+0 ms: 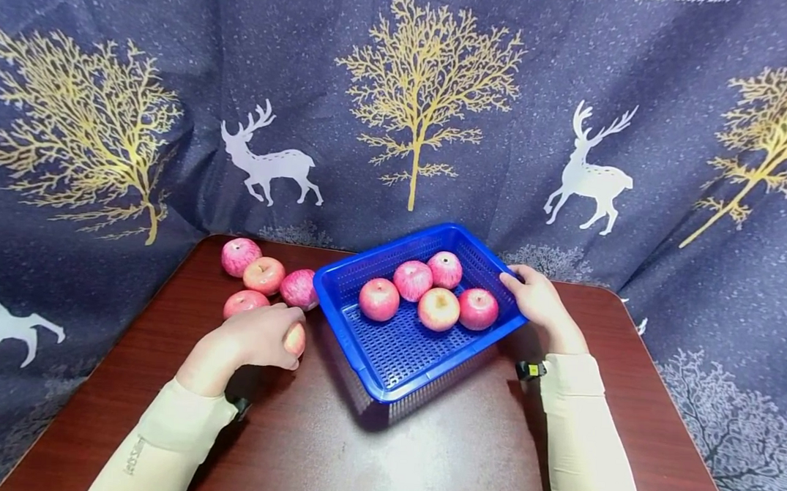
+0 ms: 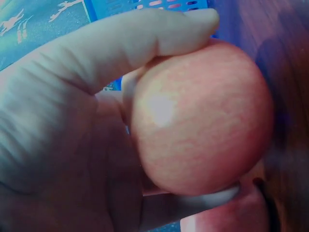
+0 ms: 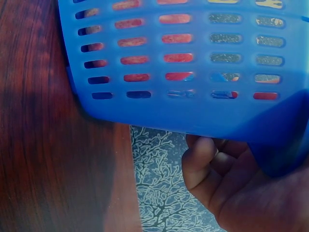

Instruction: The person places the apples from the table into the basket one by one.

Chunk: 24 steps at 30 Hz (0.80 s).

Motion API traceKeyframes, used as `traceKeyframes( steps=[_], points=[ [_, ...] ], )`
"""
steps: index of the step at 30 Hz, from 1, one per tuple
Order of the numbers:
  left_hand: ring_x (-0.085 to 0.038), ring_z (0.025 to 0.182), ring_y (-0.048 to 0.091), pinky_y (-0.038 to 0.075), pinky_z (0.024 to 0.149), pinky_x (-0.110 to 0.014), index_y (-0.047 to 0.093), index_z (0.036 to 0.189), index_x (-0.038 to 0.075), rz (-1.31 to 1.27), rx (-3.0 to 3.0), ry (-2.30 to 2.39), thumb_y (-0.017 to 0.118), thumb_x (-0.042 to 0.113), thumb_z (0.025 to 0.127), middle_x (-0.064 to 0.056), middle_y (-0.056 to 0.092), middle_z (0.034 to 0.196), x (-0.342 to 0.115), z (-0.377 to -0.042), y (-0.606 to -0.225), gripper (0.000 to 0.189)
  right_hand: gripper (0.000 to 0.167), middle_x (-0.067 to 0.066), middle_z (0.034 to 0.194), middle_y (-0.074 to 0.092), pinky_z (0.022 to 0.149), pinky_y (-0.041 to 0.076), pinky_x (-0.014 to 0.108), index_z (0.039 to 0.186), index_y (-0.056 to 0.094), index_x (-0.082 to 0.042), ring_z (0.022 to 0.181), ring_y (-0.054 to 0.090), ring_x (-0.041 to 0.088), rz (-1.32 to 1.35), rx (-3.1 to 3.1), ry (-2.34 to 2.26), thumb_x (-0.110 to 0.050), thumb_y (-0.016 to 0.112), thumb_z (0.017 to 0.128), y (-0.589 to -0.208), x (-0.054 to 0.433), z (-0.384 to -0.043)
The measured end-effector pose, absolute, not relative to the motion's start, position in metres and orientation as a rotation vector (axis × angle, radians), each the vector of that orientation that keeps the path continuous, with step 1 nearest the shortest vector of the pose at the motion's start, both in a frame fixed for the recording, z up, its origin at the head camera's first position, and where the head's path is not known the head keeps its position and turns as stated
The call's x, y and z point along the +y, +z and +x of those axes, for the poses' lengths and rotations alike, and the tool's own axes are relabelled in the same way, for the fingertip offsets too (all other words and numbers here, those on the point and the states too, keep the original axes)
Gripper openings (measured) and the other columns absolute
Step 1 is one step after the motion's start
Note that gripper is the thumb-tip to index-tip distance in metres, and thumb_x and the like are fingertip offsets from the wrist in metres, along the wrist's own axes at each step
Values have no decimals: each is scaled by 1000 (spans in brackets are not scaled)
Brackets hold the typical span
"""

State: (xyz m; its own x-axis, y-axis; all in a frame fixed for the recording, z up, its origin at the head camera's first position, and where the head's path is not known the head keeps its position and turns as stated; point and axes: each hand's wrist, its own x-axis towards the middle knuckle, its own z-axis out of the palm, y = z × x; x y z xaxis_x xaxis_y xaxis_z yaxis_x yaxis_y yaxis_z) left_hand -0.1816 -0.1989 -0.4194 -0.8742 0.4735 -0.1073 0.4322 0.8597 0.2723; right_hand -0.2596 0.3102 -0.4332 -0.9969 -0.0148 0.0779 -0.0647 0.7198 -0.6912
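Observation:
My left hand (image 1: 251, 338) grips a red apple (image 2: 203, 121) on the left side of the table. In the left wrist view the thumb lies along one side of the fruit and a finger along the opposite side. A blue perforated plastic basket (image 1: 451, 363) stands at an angle in the middle, with several red apples (image 1: 379, 300) inside. My right hand (image 1: 542, 307) holds the basket's right rim, thumb over the edge. From the right wrist view, its fingers (image 3: 198, 162) show curled by the basket's slotted wall.
Several loose apples (image 1: 264, 275) cluster at the table's back left, one (image 1: 299, 289) right by the basket's left corner. The dark brown table (image 1: 331, 455) ends at a blue cloth (image 1: 398, 128) printed with trees and deer.

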Motion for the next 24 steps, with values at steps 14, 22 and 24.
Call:
traceKeyframes(
  steps=[14,22,24],
  points=[
    [-12,74,57,52,75,-41,64,97,26,797,2960,561,90,38,80,11,57,80,-215,-180,-404,33,51,29,138,68,110,45,58,147,64,4,121,65,43,70,-2845,1152,-36,56,116,-433,308,-260],
    [-14,81,63,59,83,-47,70,113,23,770,2917,629,91,43,84,10,67,90,-222,-180,-396,41,53,29,142,67,113,44,59,149,63,3,125,64,44,45,-2859,1185,-38,55,116,-433,307,-259],
    [-14,84,64,59,86,-48,72,118,22,779,2914,649,90,45,84,10,68,94,-223,-180,-393,45,53,30,142,67,113,44,60,149,62,3,126,63,45,42,-2855,1192,-38,55,116,-432,307,-259]
  ],
)
